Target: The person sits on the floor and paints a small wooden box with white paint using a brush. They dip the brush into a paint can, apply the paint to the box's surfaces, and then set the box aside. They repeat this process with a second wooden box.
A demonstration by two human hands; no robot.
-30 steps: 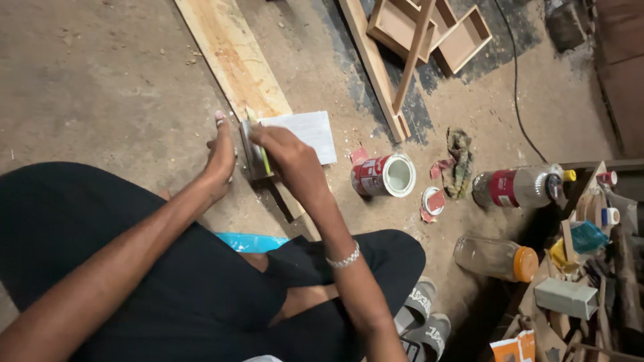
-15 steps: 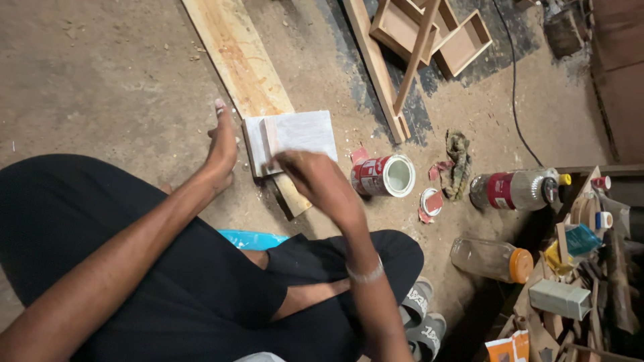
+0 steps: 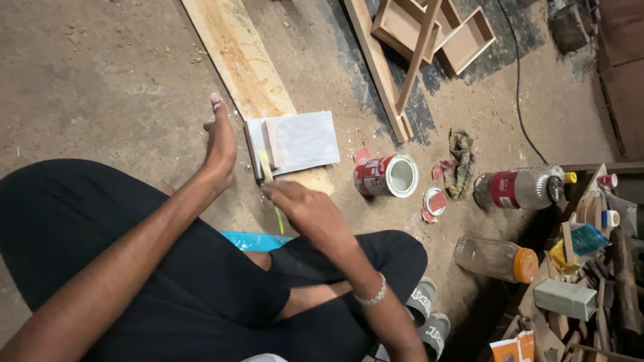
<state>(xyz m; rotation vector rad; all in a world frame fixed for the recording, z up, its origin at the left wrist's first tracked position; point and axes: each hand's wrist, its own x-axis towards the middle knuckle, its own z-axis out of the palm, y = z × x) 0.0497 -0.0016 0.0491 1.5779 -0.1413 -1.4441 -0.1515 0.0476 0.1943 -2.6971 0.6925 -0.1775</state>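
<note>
I sit on the floor with a small white-painted wooden board (image 3: 300,139) lying flat before me, a narrow block on its left part. My left hand (image 3: 220,144) rests flat on the floor just left of the board, fingers stretched out, at or near its left edge. My right hand (image 3: 305,209) grips a thin brush with a yellow-green handle (image 3: 269,173). The bristle end lies at the board's near left corner. The board sits on the near end of a long pale plank (image 3: 241,60).
An open red-and-white paint can (image 3: 388,175) stands right of the board, its lid (image 3: 435,201) and a rag (image 3: 460,161) beside it. A bottle (image 3: 520,188) and a plastic jar (image 3: 496,258) lie further right. Wooden frames (image 3: 436,27) and a cable (image 3: 516,87) lie beyond; clutter fills the right edge.
My right hand has drawn back toward me from above the board, taking the brush to its near left corner. The board now lies flat and uncovered. My left hand has hardly moved.
</note>
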